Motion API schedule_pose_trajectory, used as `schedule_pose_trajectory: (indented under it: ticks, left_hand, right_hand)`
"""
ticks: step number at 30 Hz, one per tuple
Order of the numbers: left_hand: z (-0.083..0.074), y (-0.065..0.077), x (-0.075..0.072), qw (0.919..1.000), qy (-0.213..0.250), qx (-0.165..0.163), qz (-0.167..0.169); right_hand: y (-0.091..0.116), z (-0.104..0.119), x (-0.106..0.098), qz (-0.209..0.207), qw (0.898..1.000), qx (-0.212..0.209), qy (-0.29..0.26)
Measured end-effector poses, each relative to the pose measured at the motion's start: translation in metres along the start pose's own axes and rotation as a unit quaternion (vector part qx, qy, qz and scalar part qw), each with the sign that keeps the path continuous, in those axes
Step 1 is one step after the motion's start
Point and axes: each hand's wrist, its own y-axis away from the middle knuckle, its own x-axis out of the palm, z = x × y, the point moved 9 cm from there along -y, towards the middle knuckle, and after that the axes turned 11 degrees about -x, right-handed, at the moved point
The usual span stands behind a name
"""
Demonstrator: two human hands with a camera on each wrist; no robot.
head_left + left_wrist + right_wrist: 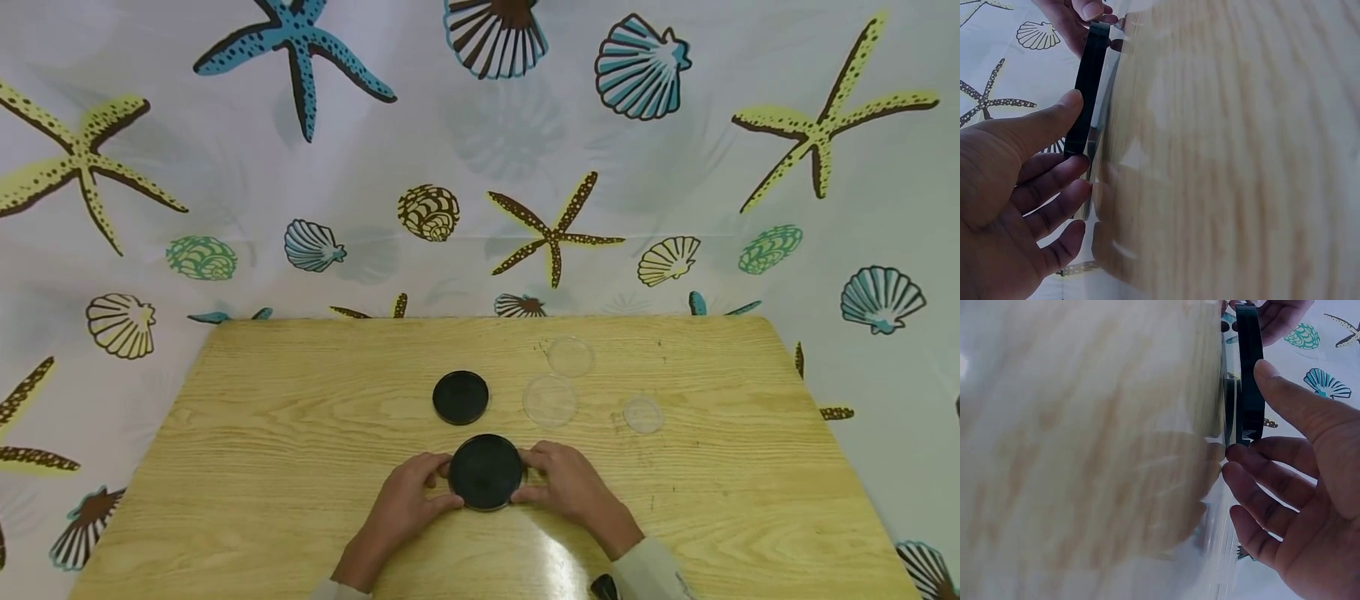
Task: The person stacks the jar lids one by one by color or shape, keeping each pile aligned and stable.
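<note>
A flat, round black dish (487, 472) is between both hands near the front of the wooden table. My left hand (408, 500) pinches its left rim between thumb and fingers, while my right hand (568, 487) grips the opposite rim the same way. From the left wrist, the dish (1087, 87) appears edge-on, its dark side wall glossy, with a narrow gap between it and the tabletop. The right wrist view shows the thumb on the upper edge of the dish (1249, 375) and the other fingers below. Just beyond lies a smaller black dish (461, 397).
Three clear round discs lie right of the smaller black dish: a far one (571, 357), a nearer one (551, 402) and a small one (643, 414). The wooden table (300, 442) ends at a white cloth (375, 167) printed with shells and starfish.
</note>
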Motion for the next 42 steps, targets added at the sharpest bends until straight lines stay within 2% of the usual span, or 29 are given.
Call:
schedule_pose_trajectory:
  ticks: [6,14,24,42]
  left_hand:
    - [0.0023,0.0018,0.0002,1.0,-0.003,0.002,0.006]
    - [0.0052,0.0021,-0.0006,0.9998,-0.004,-0.015,0.012]
    - [0.0075,0.003,0.0005,1.0,-0.001,-0.005,0.003]
    - [0.0099,0.0043,-0.0009,0.9998,0.007,-0.012,0.011]
  right_hand:
    - [-0.0011,0.0024,0.0021,0.008,1.0,-0.001,0.002]
    - [-0.0033,0.0037,0.006,0.015,1.0,-0.006,0.027]
    - [-0.004,0.0032,0.0086,0.028,0.999,0.003,0.037]
    - [-0.0054,0.0045,0.0099,0.033,0.998,0.016,0.046]
